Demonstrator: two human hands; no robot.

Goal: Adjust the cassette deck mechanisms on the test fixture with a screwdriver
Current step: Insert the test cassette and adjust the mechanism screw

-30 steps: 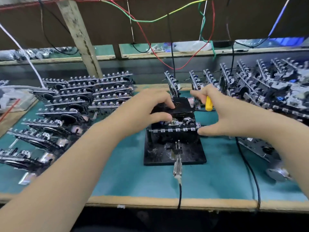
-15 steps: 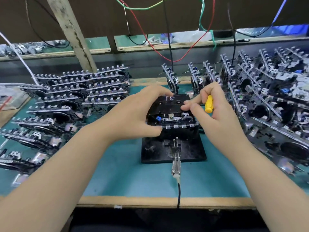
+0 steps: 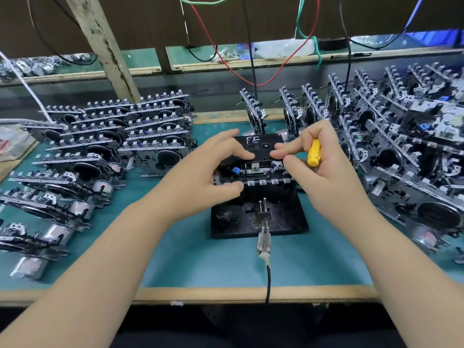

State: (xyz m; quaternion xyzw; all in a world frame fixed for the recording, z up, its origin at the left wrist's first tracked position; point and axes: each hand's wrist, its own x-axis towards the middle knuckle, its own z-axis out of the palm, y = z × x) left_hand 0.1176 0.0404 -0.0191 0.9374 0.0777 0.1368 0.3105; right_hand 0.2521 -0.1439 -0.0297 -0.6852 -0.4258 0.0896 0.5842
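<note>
A cassette deck mechanism (image 3: 261, 175) sits on the black test fixture (image 3: 281, 219) at the middle of the bench. A black cassette (image 3: 261, 144) marked "FE" lies in it. My left hand (image 3: 208, 172) holds the mechanism's left side, fingers on the cassette and thumb at the front key row. My right hand (image 3: 319, 164) grips a yellow-handled screwdriver (image 3: 313, 153) in its curled fingers, while its index finger and thumb touch the cassette's right side. The screwdriver's tip is hidden.
Flat stacks of mechanisms (image 3: 105, 136) fill the left of the green mat (image 3: 200, 259). Upright and piled mechanisms (image 3: 401, 146) crowd the right. A metal clip on a black cable (image 3: 263, 242) reaches the fixture from the front edge. Wires (image 3: 251, 46) hang above.
My right hand has come in from the right edge of the mechanism onto the cassette's right side, still holding the screwdriver. My left hand's fingers have spread over the cassette.
</note>
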